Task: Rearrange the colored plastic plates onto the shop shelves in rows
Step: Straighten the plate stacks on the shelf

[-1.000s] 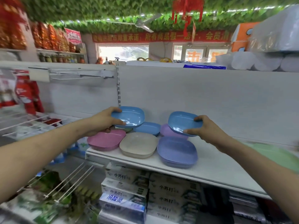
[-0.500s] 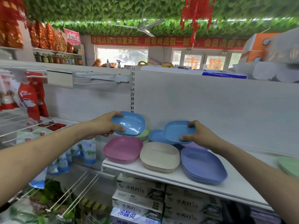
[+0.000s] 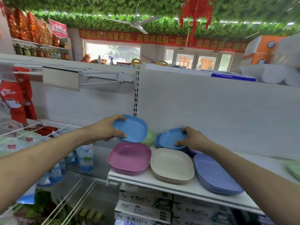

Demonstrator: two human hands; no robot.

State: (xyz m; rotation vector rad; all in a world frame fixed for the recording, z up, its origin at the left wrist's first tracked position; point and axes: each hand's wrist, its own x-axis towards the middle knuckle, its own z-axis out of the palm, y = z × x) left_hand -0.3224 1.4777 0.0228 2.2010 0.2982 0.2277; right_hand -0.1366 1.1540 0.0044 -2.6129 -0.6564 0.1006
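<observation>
1. Both hands have come down a little toward the back edge of the shelf (image 3: 162, 181).
2. The right hand (image 3: 194, 140) has its grip on the rim of the right blue plate (image 3: 172, 138), which sits low on the blue pile (image 3: 157, 140).
3. The left hand (image 3: 103, 132) has its grip on the left blue plate (image 3: 131, 129), tilted above the green plates (image 3: 149, 137).
4. The step looks like piling up the blue plates. Next, the right plate needs letting go flat, and then the left plate goes across on top.

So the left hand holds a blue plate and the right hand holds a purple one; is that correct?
Not quite: the head view shows the right hand holding a blue plate, not a purple one. The rest holds.
</observation>
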